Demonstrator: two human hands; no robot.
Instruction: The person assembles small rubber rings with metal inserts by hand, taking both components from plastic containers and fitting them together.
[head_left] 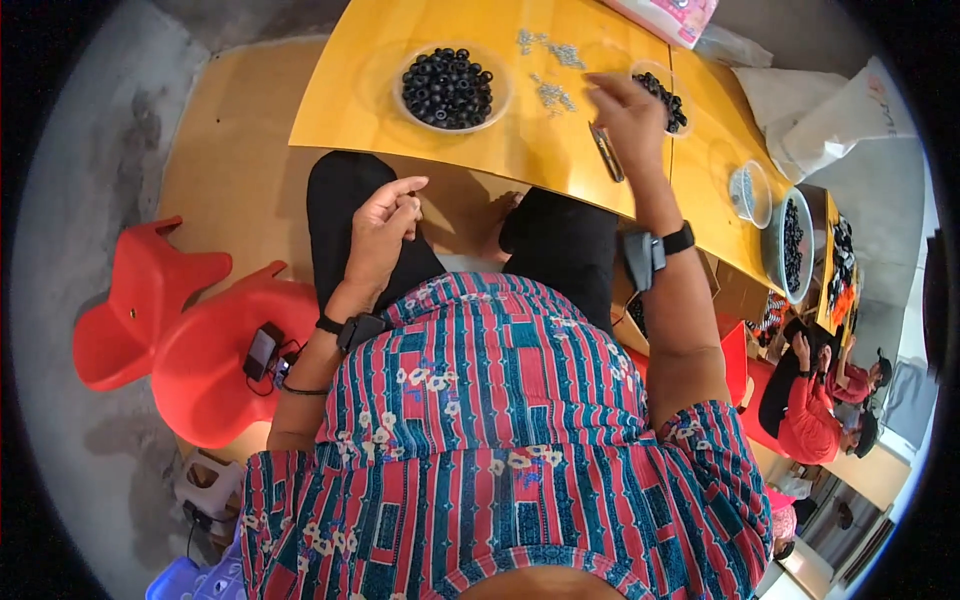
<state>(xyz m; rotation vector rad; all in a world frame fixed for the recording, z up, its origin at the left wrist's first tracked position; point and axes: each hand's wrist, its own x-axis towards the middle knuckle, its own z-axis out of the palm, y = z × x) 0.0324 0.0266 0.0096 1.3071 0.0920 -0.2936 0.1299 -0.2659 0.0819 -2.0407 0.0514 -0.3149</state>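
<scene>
My left hand (384, 226) is raised above my left thigh, near the table's front edge. Its fingers are curled and pinched; whatever they hold is too small to make out. Over the yellow table (360, 110), my right hand (632, 118) has its fingers apart and reaching leftward, beside small silvery metal parts (553, 95). Just right of it stands a clear bowl of black ring-shaped pieces (660, 95), partly hidden by the hand. A slim dark tool (606, 153) lies under the wrist side. Further left is a larger bowl of similar black round pieces (447, 88).
At the right are a small clear tub (750, 194) and a basin of black pieces (793, 245). A pink package (668, 18) lies at the far edge. Red chairs (235, 350) stand at my left. Co-workers in red (808, 420) sit at the far right.
</scene>
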